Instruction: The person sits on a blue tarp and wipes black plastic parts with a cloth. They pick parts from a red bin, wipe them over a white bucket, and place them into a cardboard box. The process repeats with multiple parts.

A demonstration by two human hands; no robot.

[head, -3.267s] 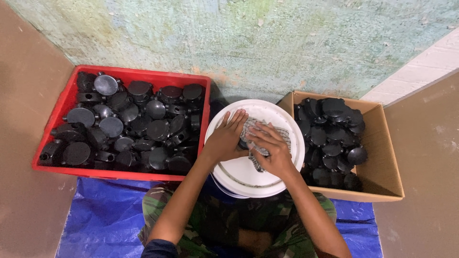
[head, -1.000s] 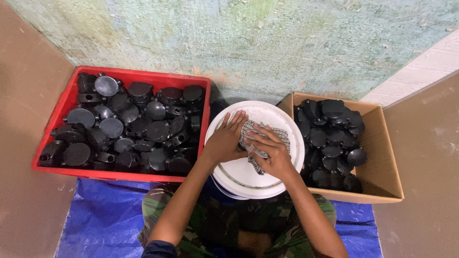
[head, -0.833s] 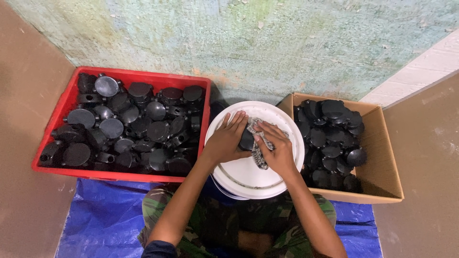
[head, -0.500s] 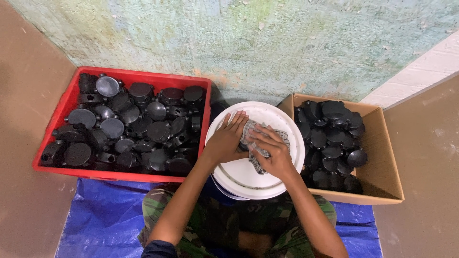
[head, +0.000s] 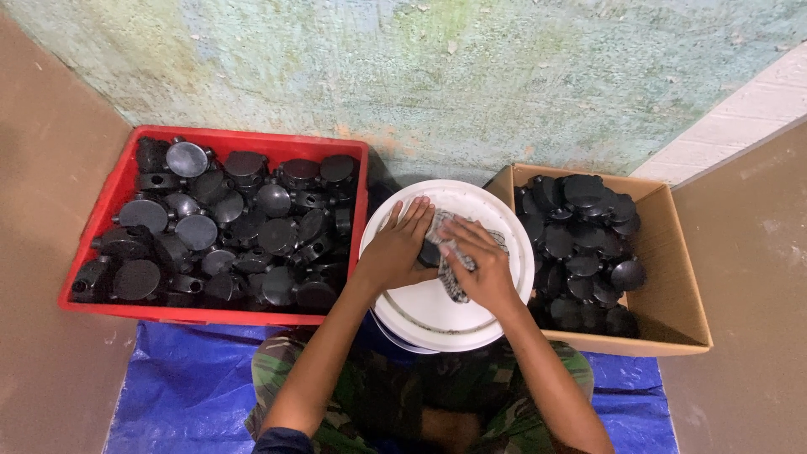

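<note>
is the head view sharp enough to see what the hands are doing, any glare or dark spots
Head view: soft, even light, no harsh glare; the white lid stays bright but readable. Left hand and right hand are fairly sharp over a patterned cloth, which hides most of the black part under it. Black parts in the red crate and cardboard box merge in shadow.
</note>
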